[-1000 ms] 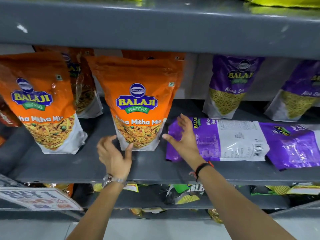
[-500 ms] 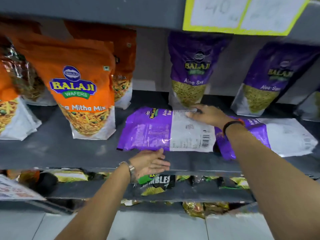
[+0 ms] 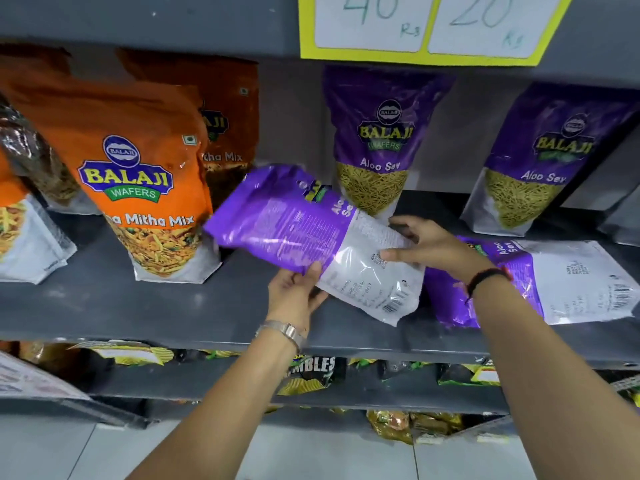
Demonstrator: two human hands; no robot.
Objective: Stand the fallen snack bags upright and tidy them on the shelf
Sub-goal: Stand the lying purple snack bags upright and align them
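Note:
A purple Aloo Sev bag (image 3: 294,223) is tilted above the grey shelf (image 3: 138,306), back side up, its purple end raised to the left. My left hand (image 3: 294,292) grips its lower edge from below. My right hand (image 3: 426,244) holds its white end from above. A second purple bag (image 3: 568,278) lies flat on the shelf to the right, partly under my right wrist. Two purple Aloo Sev bags (image 3: 381,140) (image 3: 550,157) stand upright at the back.
Orange Mitha Mix bags (image 3: 138,181) stand upright on the left, another (image 3: 228,133) behind. A yellow-edged price sign (image 3: 429,26) hangs on the shelf above. Lower shelves hold more snack packs (image 3: 311,372). Tiled floor shows at the bottom.
The purple bag lay flat on the shelf; both hands have taken hold of it and lifted it, its left end tilted up. The view has closed in.

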